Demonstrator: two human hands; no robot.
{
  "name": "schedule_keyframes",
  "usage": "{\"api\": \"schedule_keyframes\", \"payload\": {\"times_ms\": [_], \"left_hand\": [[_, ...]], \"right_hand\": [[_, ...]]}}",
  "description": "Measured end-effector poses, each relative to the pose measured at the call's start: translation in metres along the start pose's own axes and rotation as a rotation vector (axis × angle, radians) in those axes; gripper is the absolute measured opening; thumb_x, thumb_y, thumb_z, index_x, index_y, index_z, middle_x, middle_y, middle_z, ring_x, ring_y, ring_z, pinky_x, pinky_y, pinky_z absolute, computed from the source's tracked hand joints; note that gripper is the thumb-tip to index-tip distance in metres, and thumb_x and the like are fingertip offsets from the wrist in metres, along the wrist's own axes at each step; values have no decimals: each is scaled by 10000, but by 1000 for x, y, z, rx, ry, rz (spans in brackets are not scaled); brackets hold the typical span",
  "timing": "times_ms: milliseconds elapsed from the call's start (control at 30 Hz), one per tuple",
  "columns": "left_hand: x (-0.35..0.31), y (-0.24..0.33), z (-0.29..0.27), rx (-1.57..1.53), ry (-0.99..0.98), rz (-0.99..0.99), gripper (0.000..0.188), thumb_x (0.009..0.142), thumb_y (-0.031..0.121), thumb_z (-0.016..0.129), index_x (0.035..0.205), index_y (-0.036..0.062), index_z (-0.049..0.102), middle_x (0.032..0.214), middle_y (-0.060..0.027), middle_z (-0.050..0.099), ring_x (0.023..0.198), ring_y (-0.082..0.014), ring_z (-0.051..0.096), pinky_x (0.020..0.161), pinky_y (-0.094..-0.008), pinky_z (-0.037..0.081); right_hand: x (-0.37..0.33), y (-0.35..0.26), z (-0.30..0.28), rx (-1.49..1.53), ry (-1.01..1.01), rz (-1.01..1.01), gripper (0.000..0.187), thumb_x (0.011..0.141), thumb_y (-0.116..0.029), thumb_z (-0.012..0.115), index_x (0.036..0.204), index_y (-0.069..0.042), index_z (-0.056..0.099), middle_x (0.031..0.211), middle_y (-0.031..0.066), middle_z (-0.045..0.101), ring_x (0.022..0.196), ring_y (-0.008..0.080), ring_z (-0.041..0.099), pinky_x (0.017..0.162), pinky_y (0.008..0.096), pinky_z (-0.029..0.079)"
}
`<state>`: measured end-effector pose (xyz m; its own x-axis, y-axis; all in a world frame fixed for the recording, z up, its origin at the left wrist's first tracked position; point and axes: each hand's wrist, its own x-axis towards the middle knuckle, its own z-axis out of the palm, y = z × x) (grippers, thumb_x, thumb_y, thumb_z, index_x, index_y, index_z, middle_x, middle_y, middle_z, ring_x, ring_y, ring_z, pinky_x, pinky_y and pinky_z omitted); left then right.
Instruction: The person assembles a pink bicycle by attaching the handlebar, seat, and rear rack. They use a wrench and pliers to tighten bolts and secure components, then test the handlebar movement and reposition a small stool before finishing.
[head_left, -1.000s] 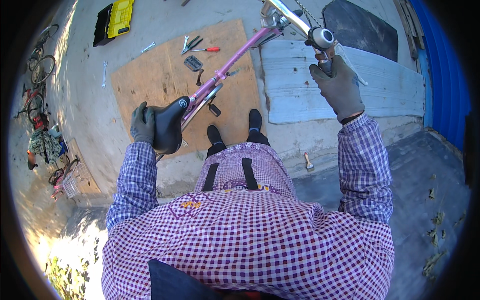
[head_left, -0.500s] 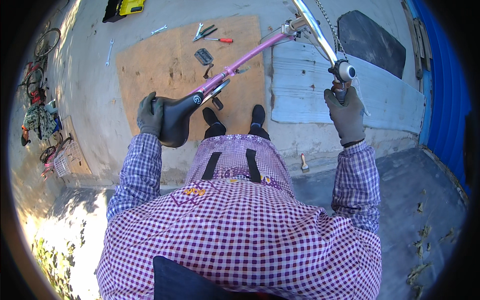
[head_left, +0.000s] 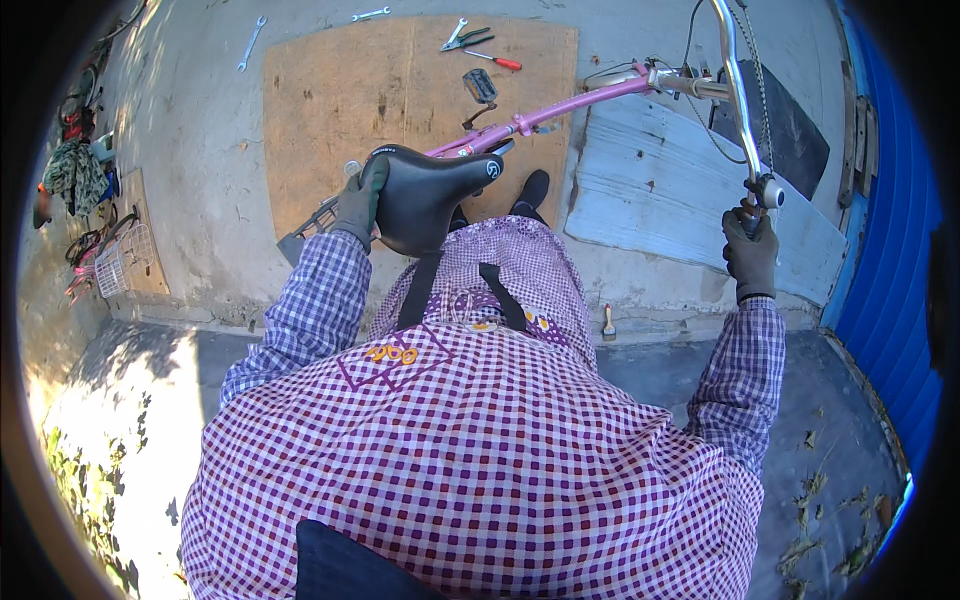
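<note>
One pink bicycle (head_left: 580, 102), glossy black saddle (head_left: 425, 195), curved silver handlebar (head_left: 738, 90)

The gloved left hand (head_left: 360, 205) grips the rear of the black saddle (head_left: 425, 197). Right of the saddle, the gloved right hand (head_left: 750, 252) holds the handlebar (head_left: 741, 105); beyond the saddle lies a red-handled screwdriver (head_left: 507, 64).

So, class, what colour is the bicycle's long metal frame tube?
The long metal frame tube is pink, showing best in the head view.
</note>
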<state>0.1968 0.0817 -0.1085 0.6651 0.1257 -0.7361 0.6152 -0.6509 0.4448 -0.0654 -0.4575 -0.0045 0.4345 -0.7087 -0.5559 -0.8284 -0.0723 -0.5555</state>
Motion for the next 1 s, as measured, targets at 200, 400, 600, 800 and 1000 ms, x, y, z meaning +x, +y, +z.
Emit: {"api": "schedule_keyframes", "payload": {"times_ms": [200,400,600,800,1000], "left_hand": [[-2,-24,-7,-437,-147,-167,927,875,693,697,1479,14,512,1396,-232,612,1208,-316,661,1041,-423,561],[-17,-34,-10,-354,47,-277,995,838,746,702,1497,26,508,1426,-186,608,1264,-293,626,1064,-393,537],[-23,-47,-13,-493,66,-149,848,923,661,671,1460,15,559,1434,-166,613,1268,-248,617,1083,-343,496],[-7,-53,-30,-617,-77,-91,814,933,575,713,1469,-4,511,1438,-179,599,1286,-288,614,1101,-423,521],[3,-52,-43,-631,-80,-205,816,929,586,713,1468,2,527,1430,-179,610,1278,-282,617,1098,-414,514]], "right_hand": [[-4,8,7,32,-68,26,340,886,-235,776,1113,-42,615,779,13,615,550,94,558,475,260,425],[-11,7,18,305,-109,-40,371,871,-143,779,1165,-31,582,831,-6,616,588,100,589,509,254,463],[-21,-3,14,139,-110,108,363,875,-192,797,1133,-37,595,834,10,636,582,87,579,483,229,432],[-22,-15,17,97,-78,15,409,877,-251,770,1194,-28,642,777,3,626,592,68,565,537,238,468],[-23,-22,13,25,-47,-59,396,879,-273,770,1154,-10,660,765,11,617,594,68,551,531,247,441]]}}
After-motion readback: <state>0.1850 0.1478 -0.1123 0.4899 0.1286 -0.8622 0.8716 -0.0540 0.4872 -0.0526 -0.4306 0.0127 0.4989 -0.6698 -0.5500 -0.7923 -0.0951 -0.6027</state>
